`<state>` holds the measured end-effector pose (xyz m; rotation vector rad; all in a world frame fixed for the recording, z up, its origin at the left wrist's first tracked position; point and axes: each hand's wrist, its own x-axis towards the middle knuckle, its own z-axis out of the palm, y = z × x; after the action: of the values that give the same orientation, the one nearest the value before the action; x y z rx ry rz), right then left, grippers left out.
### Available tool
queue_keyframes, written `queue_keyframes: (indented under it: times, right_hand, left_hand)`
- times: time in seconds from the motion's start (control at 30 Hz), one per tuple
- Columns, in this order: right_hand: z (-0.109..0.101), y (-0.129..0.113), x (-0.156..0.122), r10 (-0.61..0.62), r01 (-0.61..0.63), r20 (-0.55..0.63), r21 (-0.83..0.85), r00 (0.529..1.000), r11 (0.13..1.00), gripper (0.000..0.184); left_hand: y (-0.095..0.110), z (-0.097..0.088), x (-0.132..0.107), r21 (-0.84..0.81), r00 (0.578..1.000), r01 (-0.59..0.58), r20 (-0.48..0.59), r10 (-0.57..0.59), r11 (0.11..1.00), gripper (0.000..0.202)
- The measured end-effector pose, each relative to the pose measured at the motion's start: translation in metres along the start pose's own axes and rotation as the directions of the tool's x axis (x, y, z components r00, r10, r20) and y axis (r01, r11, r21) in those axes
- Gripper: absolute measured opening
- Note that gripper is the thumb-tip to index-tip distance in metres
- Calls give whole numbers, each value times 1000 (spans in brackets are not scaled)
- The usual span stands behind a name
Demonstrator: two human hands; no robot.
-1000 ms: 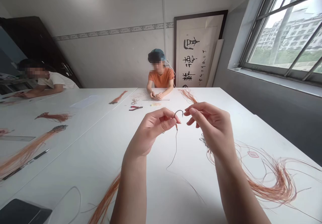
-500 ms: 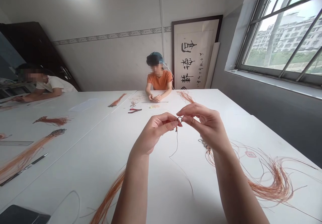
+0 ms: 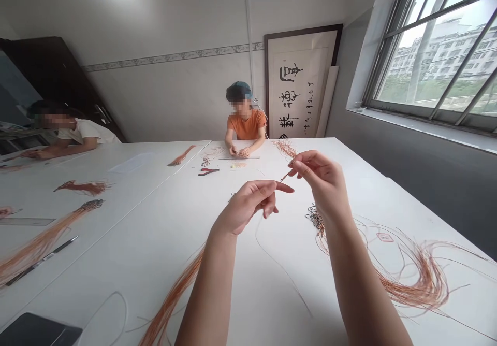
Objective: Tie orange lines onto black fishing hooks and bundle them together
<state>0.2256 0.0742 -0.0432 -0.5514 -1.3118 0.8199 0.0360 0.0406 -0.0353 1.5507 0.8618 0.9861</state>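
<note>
Both my hands are raised above the white table [image 3: 163, 216]. My right hand [image 3: 322, 180] pinches the short copper-tipped end of a thin dark wire [image 3: 285, 176] between thumb and forefinger. My left hand [image 3: 252, 203] is closed just below and to the left, its forefinger stretched toward that tip, pinching the same wire. From the hands the wire's long tail [image 3: 279, 265] drops in a curve onto the table. A small tangle of finished dark loops [image 3: 315, 216] lies under my right wrist.
Orange wire bundles lie at the right [image 3: 423, 284], near my left arm [image 3: 166, 304] and far left [image 3: 39, 242]. Red pliers [image 3: 209, 171] lie mid-table. A person in orange [image 3: 246, 123] sits opposite, another person [image 3: 73, 131] at left. A dark flat object [image 3: 34, 330] lies bottom left.
The small wire loop held between my fingertips is gone. My right hand has drawn the wire's end up and to the right, and my left hand has sunk slightly.
</note>
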Motion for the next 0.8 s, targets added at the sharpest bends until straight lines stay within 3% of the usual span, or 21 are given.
queue_keyframes:
  times: [0.1,0.23,0.33,0.47,0.67,0.8]
  right_hand:
    - [-2,15,8,59,-55,-104,39,993,998,23]
    - [5,55,14,237,-232,-109,51,966,971,26]
    - [22,94,14,415,-416,-58,-6,908,910,23]
    - [53,144,7,595,-590,-12,-150,804,794,27]
    - [97,195,0,694,-628,50,-381,719,678,32]
    - [121,212,0,684,-556,51,-539,728,632,32]
  left_hand:
    - [6,-15,-15,114,997,55,-62,-48,992,43]
    - [15,-41,-45,370,967,237,-181,-181,898,58]
    - [15,-56,-74,426,925,347,-299,-232,836,64]
    - [-4,-69,-118,431,842,502,-440,-311,750,66]
    - [-45,-80,-176,389,670,730,-572,-473,562,90]
    - [-59,-83,-201,388,622,779,-585,-521,493,87]
